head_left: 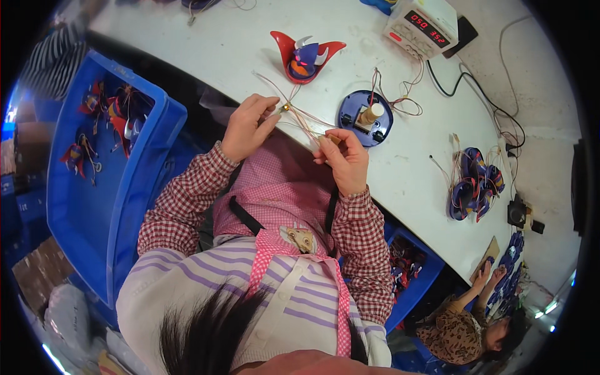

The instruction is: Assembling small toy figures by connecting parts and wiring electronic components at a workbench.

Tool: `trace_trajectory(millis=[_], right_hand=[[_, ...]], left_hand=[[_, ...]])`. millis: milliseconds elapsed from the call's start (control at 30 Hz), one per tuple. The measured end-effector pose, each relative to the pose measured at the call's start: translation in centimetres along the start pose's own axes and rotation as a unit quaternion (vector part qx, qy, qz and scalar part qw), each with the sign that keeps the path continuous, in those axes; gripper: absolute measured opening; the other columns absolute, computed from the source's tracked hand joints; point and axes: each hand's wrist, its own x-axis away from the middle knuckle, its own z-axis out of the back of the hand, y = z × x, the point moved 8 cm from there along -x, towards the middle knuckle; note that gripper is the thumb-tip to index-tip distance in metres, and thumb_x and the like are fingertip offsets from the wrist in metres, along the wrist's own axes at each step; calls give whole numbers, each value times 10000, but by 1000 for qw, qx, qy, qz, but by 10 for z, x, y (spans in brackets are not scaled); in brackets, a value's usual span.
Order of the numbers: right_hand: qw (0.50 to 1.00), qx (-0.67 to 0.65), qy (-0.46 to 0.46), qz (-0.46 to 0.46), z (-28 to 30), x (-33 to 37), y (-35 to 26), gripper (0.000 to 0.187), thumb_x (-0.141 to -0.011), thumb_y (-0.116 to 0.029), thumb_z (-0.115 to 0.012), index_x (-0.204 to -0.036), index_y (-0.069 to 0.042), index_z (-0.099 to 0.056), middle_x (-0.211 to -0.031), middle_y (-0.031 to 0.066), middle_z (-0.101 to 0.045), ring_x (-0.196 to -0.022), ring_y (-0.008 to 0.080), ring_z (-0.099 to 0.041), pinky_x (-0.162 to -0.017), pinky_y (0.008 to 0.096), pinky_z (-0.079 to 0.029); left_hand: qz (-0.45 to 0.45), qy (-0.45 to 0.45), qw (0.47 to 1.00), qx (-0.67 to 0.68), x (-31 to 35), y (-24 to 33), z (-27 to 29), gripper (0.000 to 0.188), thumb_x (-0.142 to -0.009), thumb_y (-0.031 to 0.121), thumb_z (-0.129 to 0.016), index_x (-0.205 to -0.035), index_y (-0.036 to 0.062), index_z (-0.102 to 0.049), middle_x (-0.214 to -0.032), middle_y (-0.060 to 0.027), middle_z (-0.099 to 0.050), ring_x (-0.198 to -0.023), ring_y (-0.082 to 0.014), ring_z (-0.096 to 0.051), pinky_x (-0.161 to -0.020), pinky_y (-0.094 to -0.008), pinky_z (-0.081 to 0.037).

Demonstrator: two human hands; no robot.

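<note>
My left hand (251,127) is closed in a pinch at the table's near edge, its fingertips at a small brass-coloured part (285,107) with thin wires. Pinched between the fingers of my right hand (344,159) are thin wires (303,124), which stretch across from the left fingertips. A small tan piece shows at the right fingertips, too small to name. Just beyond the hands sits a purple toy figure head (304,61) with silver horns in a red collar, and wires trail from it toward my hands. To the right of the wires lies a round dark-blue base (350,111) carrying a pale cylinder.
A power supply (420,32) with a red display stands at the far right, its leads running over the white table (400,169). Several wired purple parts (478,181) are piled rightward. Blue bins (87,212) flank me, holding toy parts. Another person (459,331) works at lower right.
</note>
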Motion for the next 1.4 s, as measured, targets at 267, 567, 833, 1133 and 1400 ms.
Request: trace_trajectory(millis=[267, 567, 833, 1133, 1400], right_hand=[[1000, 3, 6, 3, 1, -2, 4, 230, -938, -96, -632, -1111, 34, -554, -908, 87, -637, -732, 134, -642, -634, 243, -548], [1000, 12, 19, -12, 3, 1, 12, 222, -935, -87, -636, -1111, 28, -564, -914, 91, -641, -723, 141, -644, -623, 248, -552], [999, -3, 25, -19, 5, 0, 11, 225, -931, -94, -644, -1109, 22, -568, -922, 92, -644, -726, 145, -648, -621, 253, -552], [999, -2, 21, -24, 7, -1, 12, 227, -928, -86, -644, -1105, 32, -563, -896, 99, -648, -722, 152, -652, -622, 260, -553], [999, -28, 23, -38, 7, -2, 10, 217, -956, -124, -609, -1102, 33, -575, -916, 114, -657, -730, 160, -659, -631, 264, -558]], left_hand=[[74, 112, 991, 2, 41, -23, 16, 277, -870, 27, -637, -1141, -23, -608, -1004, -82, -593, -865, -136, -594, -758, -246, -488], [167, -70, 982, 61, 87, -110, -41, 544, -820, 99, -682, -1306, -27, -472, -1278, -139, -418, -1188, -222, -472, -880, -322, -494], [178, -52, 965, 188, 88, -139, -89, 431, -849, 106, -653, -1247, -12, -539, -1062, -144, -597, -894, -242, -624, -775, -320, -538], [379, -77, 787, 481, 117, -122, -105, 193, -954, 128, -560, -1105, 10, -542, -995, -110, -644, -852, -205, -662, -777, -302, -543], [358, -60, 768, 527, 117, -61, -68, 203, -898, 39, -635, -1074, 15, -535, -980, -96, -636, -912, -187, -650, -812, -315, -554]])
